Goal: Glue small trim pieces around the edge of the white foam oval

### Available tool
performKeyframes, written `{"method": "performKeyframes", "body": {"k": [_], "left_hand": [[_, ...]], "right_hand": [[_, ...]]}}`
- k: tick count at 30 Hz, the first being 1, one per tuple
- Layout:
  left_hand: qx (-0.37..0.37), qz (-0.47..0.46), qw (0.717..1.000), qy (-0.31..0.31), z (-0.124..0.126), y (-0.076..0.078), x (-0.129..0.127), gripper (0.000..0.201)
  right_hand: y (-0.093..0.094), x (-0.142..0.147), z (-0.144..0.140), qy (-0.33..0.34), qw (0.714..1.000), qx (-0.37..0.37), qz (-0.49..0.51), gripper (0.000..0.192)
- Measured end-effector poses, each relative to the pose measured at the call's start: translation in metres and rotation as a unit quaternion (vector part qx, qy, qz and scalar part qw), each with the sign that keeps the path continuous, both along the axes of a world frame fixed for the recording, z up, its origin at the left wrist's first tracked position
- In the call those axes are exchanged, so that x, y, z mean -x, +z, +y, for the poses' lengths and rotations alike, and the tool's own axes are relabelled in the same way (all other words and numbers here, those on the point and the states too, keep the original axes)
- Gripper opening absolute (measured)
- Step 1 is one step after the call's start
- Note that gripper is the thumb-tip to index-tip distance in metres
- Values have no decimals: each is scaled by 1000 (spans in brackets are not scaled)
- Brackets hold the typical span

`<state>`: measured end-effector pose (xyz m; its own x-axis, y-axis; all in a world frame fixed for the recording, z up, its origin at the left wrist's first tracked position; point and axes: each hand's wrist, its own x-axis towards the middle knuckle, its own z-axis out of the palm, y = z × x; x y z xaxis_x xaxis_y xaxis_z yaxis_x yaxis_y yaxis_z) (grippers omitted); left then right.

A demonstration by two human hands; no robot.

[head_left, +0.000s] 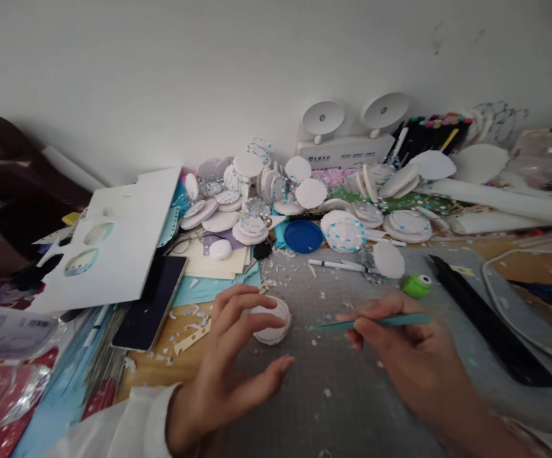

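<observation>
My left hand [230, 356] hovers with fingers spread over a small stack of white foam discs [272, 322] lying on the grey cutting mat [323, 394]; its fingertips are at the stack's left edge. My right hand [402, 350] grips a thin teal craft knife [375, 322], which lies nearly level with its tip pointing left toward the disc stack, a short gap away. White and blue paper scraps litter the mat around both hands.
A dark phone [154, 302] and a white foam board with round cut-outs [113, 245] lie at left. Many white discs [304, 197], a blue lid [303, 235] and a white pen [337, 264] crowd the back. A green punch [416, 285] and black ruler [488, 318] lie right.
</observation>
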<state>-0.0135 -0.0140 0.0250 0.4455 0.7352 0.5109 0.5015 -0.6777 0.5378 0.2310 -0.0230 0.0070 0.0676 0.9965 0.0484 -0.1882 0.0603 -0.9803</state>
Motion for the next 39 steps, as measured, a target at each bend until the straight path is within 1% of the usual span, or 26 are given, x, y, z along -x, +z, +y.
{"method": "performKeyframes", "body": {"k": [2,5,9,11,16,23,25,28,32,39], "left_hand": [[-5,-19,1000,-9,-4,-4,-5,24],[-6,-21,999,-43,-5,-2,-9,26],[8,-46,995,-85,-6,3,-8,7],[19,-61,993,-103,-7,4,-7,8],[69,-95,987,-108,-9,2,-6,10],[110,-150,977,-106,-11,-2,-8,11],[119,-152,975,-108,-11,-1,-8,12],[129,-145,974,-114,-11,1,-8,13],[128,-134,977,-106,-11,2,-7,13],[114,-119,982,-93,-12,1,-8,11]], "right_hand": [[-2,3,-5,19,1000,7,16,14],[-5,7,-12,54,997,30,49,13],[-8,8,-17,133,986,40,91,13],[-9,8,-16,151,983,41,95,16],[-10,7,-16,145,985,33,86,18],[-6,5,-12,76,995,27,58,12],[-6,4,-12,79,995,18,54,11],[-7,3,-15,105,994,0,44,14],[-6,3,-18,137,989,7,48,17],[-5,4,-16,131,991,20,32,13]]}}
